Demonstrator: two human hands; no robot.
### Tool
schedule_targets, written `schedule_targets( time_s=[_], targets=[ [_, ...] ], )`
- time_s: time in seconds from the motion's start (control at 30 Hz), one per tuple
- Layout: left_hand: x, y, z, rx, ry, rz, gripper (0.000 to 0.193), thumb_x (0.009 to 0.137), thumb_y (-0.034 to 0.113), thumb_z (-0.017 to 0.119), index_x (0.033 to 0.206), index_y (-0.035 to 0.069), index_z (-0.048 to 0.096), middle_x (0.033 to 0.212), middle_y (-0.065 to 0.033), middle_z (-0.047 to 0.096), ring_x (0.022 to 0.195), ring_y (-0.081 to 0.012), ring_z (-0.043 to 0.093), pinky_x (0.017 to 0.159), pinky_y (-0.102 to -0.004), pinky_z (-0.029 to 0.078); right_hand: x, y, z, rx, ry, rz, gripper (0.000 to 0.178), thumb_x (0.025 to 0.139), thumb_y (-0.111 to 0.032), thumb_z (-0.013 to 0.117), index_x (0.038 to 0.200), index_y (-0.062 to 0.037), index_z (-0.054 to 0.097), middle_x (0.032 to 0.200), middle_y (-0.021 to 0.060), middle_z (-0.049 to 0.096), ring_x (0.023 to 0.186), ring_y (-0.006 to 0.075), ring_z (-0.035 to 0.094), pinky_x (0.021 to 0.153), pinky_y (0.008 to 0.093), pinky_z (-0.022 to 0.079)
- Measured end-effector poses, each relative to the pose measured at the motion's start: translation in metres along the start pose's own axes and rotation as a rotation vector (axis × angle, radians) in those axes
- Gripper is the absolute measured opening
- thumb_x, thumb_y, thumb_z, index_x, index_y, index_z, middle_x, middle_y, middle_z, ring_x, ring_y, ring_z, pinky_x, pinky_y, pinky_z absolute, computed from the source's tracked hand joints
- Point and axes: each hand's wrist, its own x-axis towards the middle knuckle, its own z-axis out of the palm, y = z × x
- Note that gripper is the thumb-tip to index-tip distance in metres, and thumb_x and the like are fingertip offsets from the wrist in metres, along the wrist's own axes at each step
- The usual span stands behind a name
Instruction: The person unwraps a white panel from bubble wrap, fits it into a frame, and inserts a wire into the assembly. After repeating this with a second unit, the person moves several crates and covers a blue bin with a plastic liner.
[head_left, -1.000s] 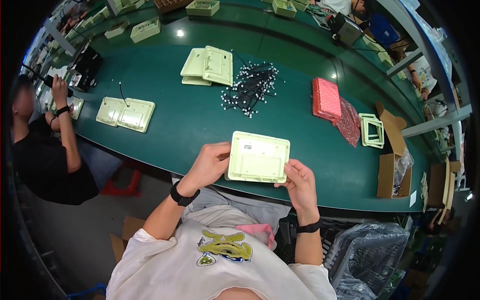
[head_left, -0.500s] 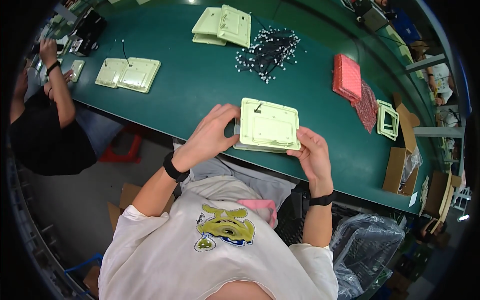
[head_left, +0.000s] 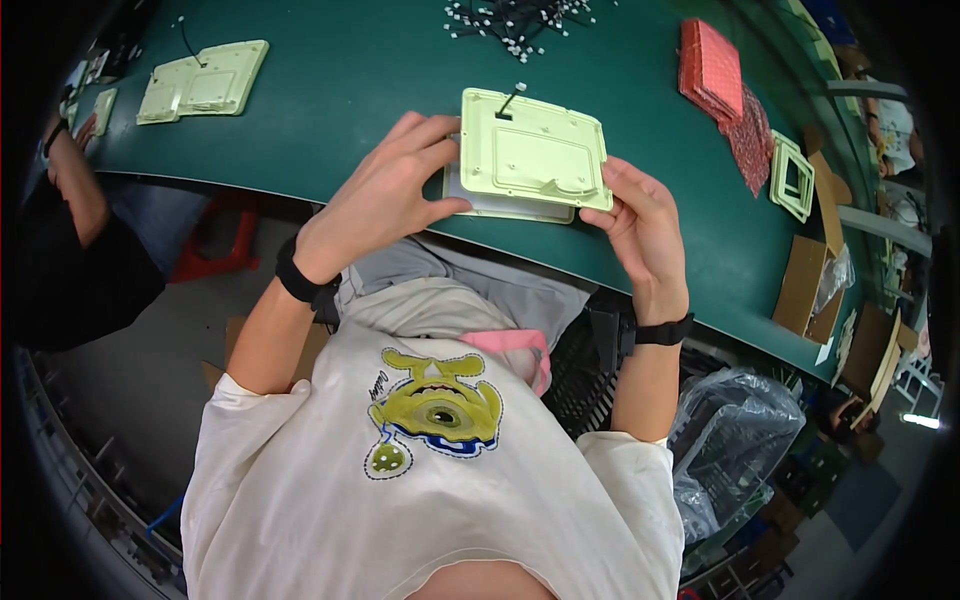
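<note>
A pale green plastic panel (head_left: pixel 535 150) is tilted up between my hands, with a short black cable (head_left: pixel 511 102) standing out near its top left and ending in a white connector. My right hand (head_left: pixel 648 215) pinches its lower right corner between thumb and fingers. Beneath it, a second flat piece with a greyish face (head_left: pixel 508 203) shows along the lower edge, a gap parting the two. My left hand (head_left: pixel 385 195) curls round the left edges, thumb by the lower piece; its fingertips are partly hidden behind the upper panel.
A pile of black cables with white connectors (head_left: pixel 515 25) lies beyond. More green panels (head_left: pixel 205 85) rest at left, near another person's arm (head_left: pixel 78 180). Red bubble-wrap packs (head_left: pixel 711 70), pale green frames (head_left: pixel 792 177) and a cardboard box (head_left: pixel 802 290) are at right.
The upper panel has lifted and tilted away from the piece below, opening a gap. Its cable now stands up more. My view has shifted, so the table's far side shows less.
</note>
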Motion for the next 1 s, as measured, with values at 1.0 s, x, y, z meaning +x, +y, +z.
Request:
schedule_targets(
  time_s=[1.0],
  targets=[
    [-0.013,-0.005,-0.019,-0.104,-0.005,-0.008,0.072,0.071,0.007,0.091,0.131,0.001,0.054,0.158,-0.0144,0.045,0.133,-0.0366,0.053,0.107,-0.0441,0.051,-0.021,0.015,0.023,-0.466,0.136,-0.014,0.037,0.106,-0.021,0.065,0.130,0.0062,0.058,0.107,0.0161,0.077,0.087,0.0236,0.078,0.069,0.0302,0.065]
  ],
)
